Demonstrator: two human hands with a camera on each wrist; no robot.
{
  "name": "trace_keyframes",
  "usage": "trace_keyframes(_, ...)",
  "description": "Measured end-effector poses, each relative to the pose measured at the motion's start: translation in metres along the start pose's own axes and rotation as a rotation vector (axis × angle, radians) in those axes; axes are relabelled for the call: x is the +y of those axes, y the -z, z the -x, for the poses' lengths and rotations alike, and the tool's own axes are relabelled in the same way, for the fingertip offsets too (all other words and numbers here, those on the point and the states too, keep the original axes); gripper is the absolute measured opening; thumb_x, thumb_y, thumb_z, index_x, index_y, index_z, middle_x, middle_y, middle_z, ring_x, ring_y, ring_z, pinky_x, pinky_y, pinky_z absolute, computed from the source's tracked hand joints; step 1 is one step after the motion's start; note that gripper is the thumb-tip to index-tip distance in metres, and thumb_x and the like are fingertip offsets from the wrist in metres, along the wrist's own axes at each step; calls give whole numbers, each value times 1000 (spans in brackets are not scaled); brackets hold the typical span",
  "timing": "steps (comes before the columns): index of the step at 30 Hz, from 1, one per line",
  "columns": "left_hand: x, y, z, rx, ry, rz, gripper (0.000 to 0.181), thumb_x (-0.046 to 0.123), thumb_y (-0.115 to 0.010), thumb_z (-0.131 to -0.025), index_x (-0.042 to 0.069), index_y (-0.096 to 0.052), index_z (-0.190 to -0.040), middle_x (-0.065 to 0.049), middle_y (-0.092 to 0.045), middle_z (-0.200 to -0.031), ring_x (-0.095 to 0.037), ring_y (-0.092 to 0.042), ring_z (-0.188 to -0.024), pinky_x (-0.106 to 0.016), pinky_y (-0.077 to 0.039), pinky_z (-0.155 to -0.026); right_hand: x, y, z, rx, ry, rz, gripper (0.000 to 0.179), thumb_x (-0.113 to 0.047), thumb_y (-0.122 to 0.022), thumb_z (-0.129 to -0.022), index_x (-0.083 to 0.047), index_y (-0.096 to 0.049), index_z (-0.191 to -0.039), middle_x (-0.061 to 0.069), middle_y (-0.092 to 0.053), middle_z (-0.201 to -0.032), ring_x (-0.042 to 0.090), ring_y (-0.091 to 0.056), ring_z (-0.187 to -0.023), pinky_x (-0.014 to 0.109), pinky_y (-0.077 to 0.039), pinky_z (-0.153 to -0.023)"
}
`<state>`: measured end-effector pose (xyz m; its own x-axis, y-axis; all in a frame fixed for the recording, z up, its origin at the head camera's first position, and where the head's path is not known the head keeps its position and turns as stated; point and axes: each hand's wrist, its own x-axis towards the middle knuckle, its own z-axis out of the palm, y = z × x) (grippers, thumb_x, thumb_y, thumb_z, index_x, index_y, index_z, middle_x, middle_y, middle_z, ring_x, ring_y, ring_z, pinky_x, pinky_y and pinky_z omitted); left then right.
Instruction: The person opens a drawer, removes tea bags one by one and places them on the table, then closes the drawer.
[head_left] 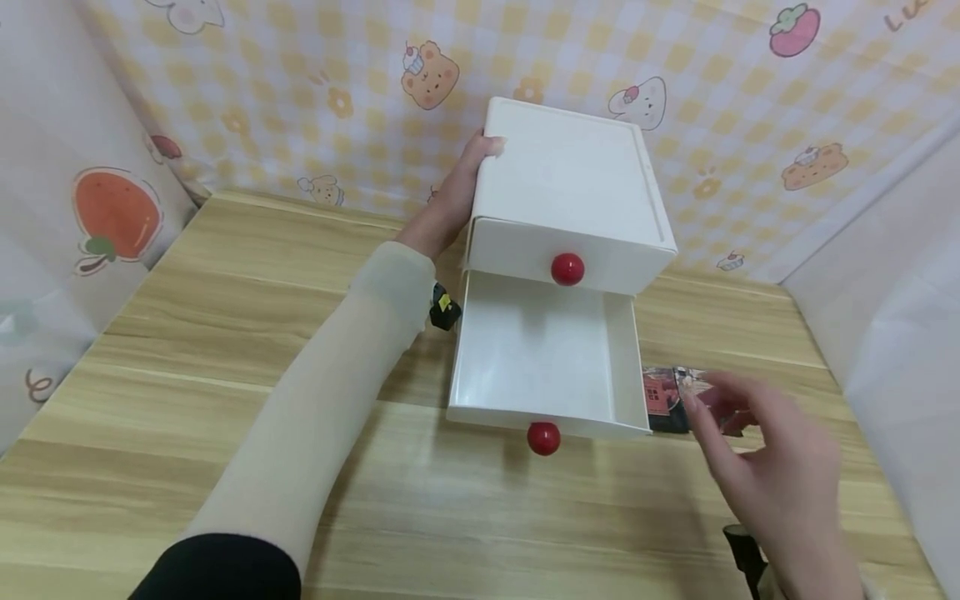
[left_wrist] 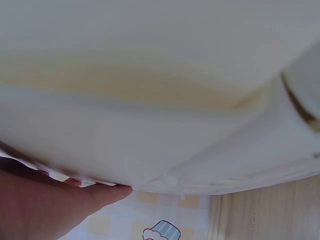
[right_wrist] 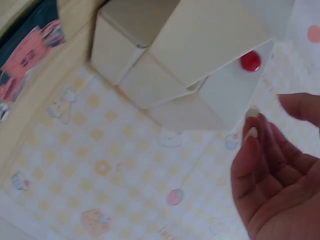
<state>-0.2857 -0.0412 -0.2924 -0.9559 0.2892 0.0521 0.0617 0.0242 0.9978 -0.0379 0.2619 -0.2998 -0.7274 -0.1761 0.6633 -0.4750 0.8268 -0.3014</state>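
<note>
Left hand [head_left: 453,187]: your grip on the white drawer unit [head_left: 570,167]. Right hand [head_left: 783,458]: yours, empty, half-open, near the packet [head_left: 660,398]. Step, apparently: packet pickup; next needs a pinch.

Cloth-lined nook, kind of room unclear; wood-grain tabletop [head_left: 487,517]; yellow-checked cartoon backdrop [head_left: 300,108]; white cloth [head_left: 892,300] at right.

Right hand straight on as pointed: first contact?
Right hand: probably the right side of the white drawer unit, around its pulled-out lower drawer. The red-labelled packet overlaps that line in the head view but seems lower; depth is unclear.
</note>
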Motion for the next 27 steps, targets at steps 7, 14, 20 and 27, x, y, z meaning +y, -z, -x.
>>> trace_keyframes(7,0,1,-1,0,13,-1,69,52,-20,-98,35,1,-161,1,-19,-162,-17,-22,-145,-40,-21,-116,-31,-20,-3,194,362,-72,46,-38,-64,-97,2,-74,-79,9,-68,-67,19,-60,-58,13,-48,-65)
trace_keyframes(14,0,1,-1,-2,28,-12,69,52,-19,-97,35,3,-161,1,-17,-163,-18,-21,-146,-42,-21,-117,-42,-30,-1,154,445,-63,44,-36,-63,-97,3,-75,-80,9,-69,-69,19,-57,-55,26,-46,-50)
trace_keyframes(20,1,-1,-1,-10,24,-12,68,52,-18,-98,35,3,-161,0,-18,-163,-18,-22,-146,-42,-22,-117,-50,-35,1,76,487,-41,40,-35,-62,-98,0,-77,-85,8,-73,-73,18,-62,-59,28,-50,-52)
trace_keyframes(27,1,-1,-1,-1,27,-1,69,51,-19,-97,33,2,-161,-2,-19,-162,-18,-24,-144,-41,-23,-115,-57,-43,0,24,533,-51,36,-33,-62,-99,-3,-79,-91,8,-76,-83,19,-68,-65,31,-54,-56)
